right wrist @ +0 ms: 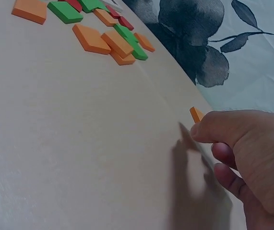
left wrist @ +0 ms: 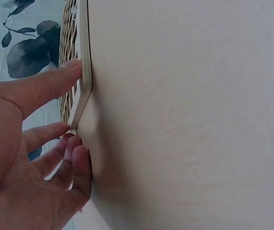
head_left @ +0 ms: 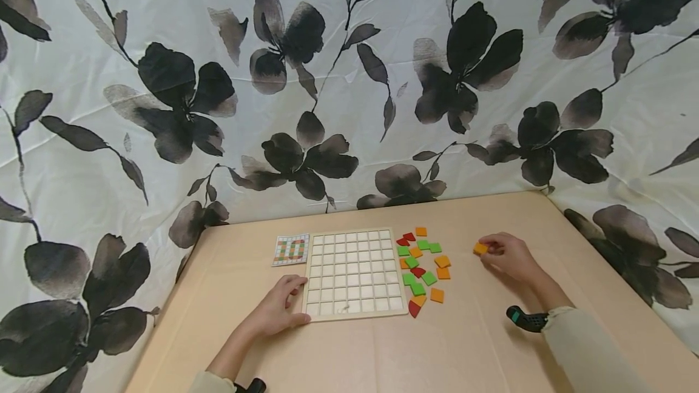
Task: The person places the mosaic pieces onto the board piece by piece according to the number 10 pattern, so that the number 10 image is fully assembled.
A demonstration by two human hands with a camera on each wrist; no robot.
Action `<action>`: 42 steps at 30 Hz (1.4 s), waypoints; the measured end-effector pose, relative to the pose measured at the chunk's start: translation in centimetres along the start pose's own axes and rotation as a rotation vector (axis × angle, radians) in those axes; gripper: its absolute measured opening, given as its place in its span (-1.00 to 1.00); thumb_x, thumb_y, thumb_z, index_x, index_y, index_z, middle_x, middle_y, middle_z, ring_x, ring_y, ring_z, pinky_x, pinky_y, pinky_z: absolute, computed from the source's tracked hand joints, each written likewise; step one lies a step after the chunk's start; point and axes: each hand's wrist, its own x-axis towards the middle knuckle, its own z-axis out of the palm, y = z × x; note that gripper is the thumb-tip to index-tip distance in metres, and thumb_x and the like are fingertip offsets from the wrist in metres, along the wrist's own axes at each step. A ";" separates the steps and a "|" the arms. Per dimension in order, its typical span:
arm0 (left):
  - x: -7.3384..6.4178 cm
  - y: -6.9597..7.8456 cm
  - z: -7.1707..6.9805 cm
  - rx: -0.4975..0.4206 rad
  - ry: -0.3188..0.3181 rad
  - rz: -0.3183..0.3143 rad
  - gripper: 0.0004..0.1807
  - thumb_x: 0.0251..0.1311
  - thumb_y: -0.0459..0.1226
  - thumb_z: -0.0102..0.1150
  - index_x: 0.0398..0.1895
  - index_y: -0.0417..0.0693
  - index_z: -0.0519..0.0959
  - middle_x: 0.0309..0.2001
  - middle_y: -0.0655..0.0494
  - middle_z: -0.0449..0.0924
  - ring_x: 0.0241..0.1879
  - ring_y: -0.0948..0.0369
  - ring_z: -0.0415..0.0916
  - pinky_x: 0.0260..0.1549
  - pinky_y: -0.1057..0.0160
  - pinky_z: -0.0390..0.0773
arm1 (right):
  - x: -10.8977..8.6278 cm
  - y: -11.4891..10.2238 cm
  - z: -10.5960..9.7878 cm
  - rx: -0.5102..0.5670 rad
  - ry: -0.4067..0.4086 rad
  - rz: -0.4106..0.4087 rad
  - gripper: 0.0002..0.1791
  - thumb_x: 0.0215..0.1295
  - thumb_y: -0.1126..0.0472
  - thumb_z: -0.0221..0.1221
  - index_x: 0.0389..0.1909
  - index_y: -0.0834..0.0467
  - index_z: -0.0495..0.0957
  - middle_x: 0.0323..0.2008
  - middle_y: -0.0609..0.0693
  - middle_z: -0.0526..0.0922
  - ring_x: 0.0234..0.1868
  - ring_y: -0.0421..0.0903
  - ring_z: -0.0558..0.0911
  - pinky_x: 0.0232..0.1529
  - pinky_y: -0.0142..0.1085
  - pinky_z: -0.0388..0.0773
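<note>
In the head view, a pale wooden grid board (head_left: 355,275) with white squares lies on the table. My left hand (head_left: 275,311) rests at its near left corner, thumb against the front edge and fingers by the left side. The left wrist view shows the thumb (left wrist: 55,84) fairly straight against the board's rim (left wrist: 85,72). Well to the right of the board, my right hand (head_left: 513,256) pinches an orange tile (head_left: 480,248) between thumb and fingers. That tile is partly hidden by the thumb in the right wrist view. Loose orange, green and red tiles (head_left: 428,278) lie between board and right hand.
A small card with a coloured grid pattern (head_left: 290,250) lies by the board's far left corner. Behind the beige table (head_left: 382,350) hangs a white cloth (head_left: 382,156) with dark flowers. Some loose tiles touch or overlap near the board's right edge.
</note>
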 end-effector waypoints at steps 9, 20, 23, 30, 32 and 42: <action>0.0 -0.2 0.0 -0.011 0.004 -0.022 -0.14 -0.09 -0.14 0.51 0.33 -0.08 0.35 0.28 0.02 0.27 0.11 0.13 0.34 -0.11 0.27 0.48 | 0.7 -1.2 0.8 0.007 -0.009 -0.018 -0.66 0.08 0.37 0.34 -0.08 0.29 0.61 -0.16 0.18 0.62 -0.23 -0.05 0.54 -0.19 -0.28 0.58; 0.0 -0.4 0.1 -0.014 0.009 -0.025 -0.14 -0.11 -0.16 0.52 0.33 -0.08 0.35 0.28 0.04 0.27 0.10 0.14 0.34 -0.15 0.31 0.45 | 1.5 -3.0 1.5 0.033 -0.021 -0.028 -0.67 0.06 0.38 0.33 -0.09 0.27 0.63 -0.17 0.14 0.62 -0.23 -0.07 0.53 -0.22 -0.37 0.57; 0.0 -0.4 0.1 -0.015 0.007 -0.017 -0.14 -0.10 -0.16 0.52 0.33 -0.10 0.35 0.27 0.02 0.27 0.10 0.13 0.33 -0.16 0.31 0.43 | 1.6 -3.4 1.8 0.036 -0.033 -0.032 -0.68 0.08 0.39 0.31 -0.08 0.27 0.63 -0.16 0.15 0.61 -0.20 -0.05 0.53 -0.21 -0.32 0.58; -0.1 -0.1 0.1 -0.005 -0.001 -0.001 -0.14 -0.08 -0.16 0.51 0.34 -0.12 0.34 0.27 0.00 0.27 0.10 0.11 0.33 -0.14 0.28 0.44 | 2.1 -4.6 2.4 0.048 -0.052 -0.054 -0.68 0.09 0.39 0.30 -0.08 0.26 0.63 -0.14 0.15 0.62 -0.19 -0.03 0.54 -0.21 -0.30 0.59; -0.2 -0.1 0.0 -0.008 -0.008 0.003 -0.14 -0.06 -0.17 0.50 0.34 -0.13 0.33 0.27 -0.01 0.26 0.11 0.10 0.33 -0.11 0.24 0.47 | 2.2 -5.0 2.6 0.057 -0.063 -0.058 -0.68 0.10 0.37 0.31 -0.07 0.26 0.63 -0.14 0.14 0.62 -0.19 -0.04 0.54 -0.21 -0.33 0.58; -0.1 0.1 -0.2 -0.003 -0.021 0.005 -0.14 -0.04 -0.17 0.48 0.35 -0.14 0.31 0.28 -0.03 0.26 0.14 0.08 0.34 -0.03 0.12 0.50 | 3.1 -6.8 3.6 0.071 -0.098 -0.063 -0.69 0.13 0.34 0.31 -0.06 0.22 0.63 -0.13 0.11 0.62 -0.17 -0.03 0.54 -0.14 -0.25 0.59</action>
